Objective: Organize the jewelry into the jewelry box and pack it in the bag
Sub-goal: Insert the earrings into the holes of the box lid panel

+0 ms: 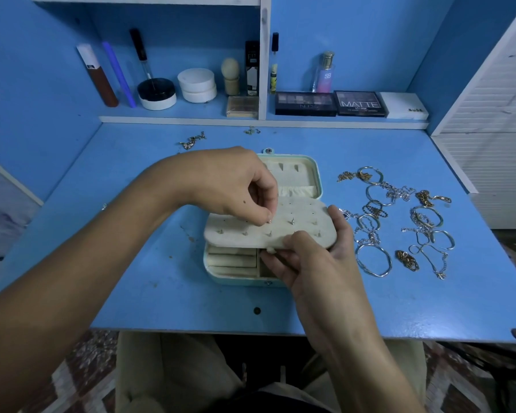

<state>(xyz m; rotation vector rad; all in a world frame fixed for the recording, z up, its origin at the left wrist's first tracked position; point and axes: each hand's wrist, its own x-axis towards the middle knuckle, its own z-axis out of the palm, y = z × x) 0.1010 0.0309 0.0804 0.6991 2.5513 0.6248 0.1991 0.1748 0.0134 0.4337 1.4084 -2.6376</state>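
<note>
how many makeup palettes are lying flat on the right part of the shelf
3, side by side: a dark palette on the left, the MATTE palette in the middle, a white palette on the right.

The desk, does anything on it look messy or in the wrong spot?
Yes. A tangle of bracelets and chains lies loose on the desk, right of the open jewelry box. Two small jewelry bits sit apart near the back shelf, and brownish specks mark the desk left of the box.

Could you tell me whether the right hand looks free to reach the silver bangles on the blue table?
Probably not yet: the right hand grips the cream earring panel. The silver bangles lie unobstructed beside it.
</note>
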